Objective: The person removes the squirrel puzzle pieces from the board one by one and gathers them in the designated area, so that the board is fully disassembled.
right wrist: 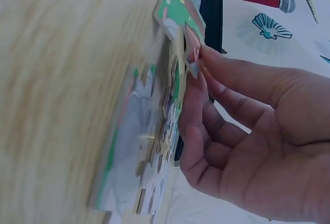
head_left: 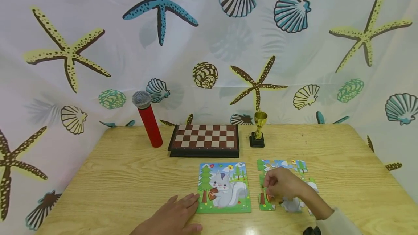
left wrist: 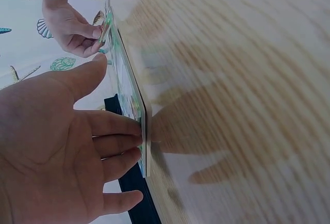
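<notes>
A squirrel jigsaw board (head_left: 228, 206) lies flat in the middle of the table. My left hand (head_left: 169, 217) is at its lower left edge, fingers extended and fingertips touching that edge in the left wrist view. To the right of the board, my right hand (head_left: 283, 182) pinches a small puzzle piece (right wrist: 192, 51) between thumb and fingers. Around this hand lie several loose pieces, including a green corner piece (right wrist: 175, 8) just beyond the fingertips and a grey squirrel piece (head_left: 292, 205) below the palm. The hand hides some pieces in the head view.
Behind the board sits a chessboard box (head_left: 205, 136). A red microphone (head_left: 151, 126) stands to its left, and a small gold trophy (head_left: 258, 130) to its right. A patterned cloth (head_left: 209, 39) hangs along the back edge of the wooden table (head_left: 124, 177).
</notes>
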`<action>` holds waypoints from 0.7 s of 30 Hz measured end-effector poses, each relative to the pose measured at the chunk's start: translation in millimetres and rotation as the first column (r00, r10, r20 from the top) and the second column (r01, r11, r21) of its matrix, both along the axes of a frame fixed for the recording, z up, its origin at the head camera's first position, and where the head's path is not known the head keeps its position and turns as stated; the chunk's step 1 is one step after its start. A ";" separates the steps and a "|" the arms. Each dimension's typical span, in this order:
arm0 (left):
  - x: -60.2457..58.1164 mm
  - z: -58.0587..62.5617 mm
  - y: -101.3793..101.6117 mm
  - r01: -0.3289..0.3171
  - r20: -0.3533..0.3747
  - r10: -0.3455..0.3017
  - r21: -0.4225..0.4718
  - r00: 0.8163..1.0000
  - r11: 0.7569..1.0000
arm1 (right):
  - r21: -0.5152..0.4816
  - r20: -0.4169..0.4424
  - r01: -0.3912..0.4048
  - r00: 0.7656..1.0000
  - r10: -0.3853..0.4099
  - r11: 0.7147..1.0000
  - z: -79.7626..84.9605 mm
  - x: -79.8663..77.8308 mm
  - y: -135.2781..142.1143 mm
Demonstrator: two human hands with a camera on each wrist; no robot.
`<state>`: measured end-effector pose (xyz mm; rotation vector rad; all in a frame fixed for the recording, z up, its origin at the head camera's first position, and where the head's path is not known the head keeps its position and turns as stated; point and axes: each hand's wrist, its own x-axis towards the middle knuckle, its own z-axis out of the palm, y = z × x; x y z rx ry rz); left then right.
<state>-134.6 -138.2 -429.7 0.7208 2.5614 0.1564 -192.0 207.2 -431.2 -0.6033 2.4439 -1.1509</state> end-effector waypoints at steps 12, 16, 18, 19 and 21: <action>0.7 -0.5 -0.4 0.009 -0.028 -0.009 0.003 1.000 1.000 | 0.079 -0.053 0.075 0.996 -0.071 0.994 -5.4 4.8 -2.4; 1.0 -0.6 -1.0 0.010 -0.039 -0.010 0.008 0.999 1.000 | 0.104 -0.086 0.093 0.993 -0.084 0.990 -1.8 4.4 2.0; 1.8 -0.3 -2.7 0.011 -0.050 -0.010 0.016 0.999 1.000 | 0.121 -0.112 0.124 0.988 -0.110 0.985 1.7 3.3 6.6; 2.1 -0.1 -4.2 0.008 -0.054 -0.007 0.023 0.999 1.000 | 0.140 -0.134 0.147 0.983 -0.128 0.979 3.3 2.1 9.7; 2.0 1.7 -8.5 -0.004 -0.058 0.006 0.039 0.998 0.999 | 0.185 -0.188 0.203 0.968 -0.168 0.962 6.8 -1.0 17.2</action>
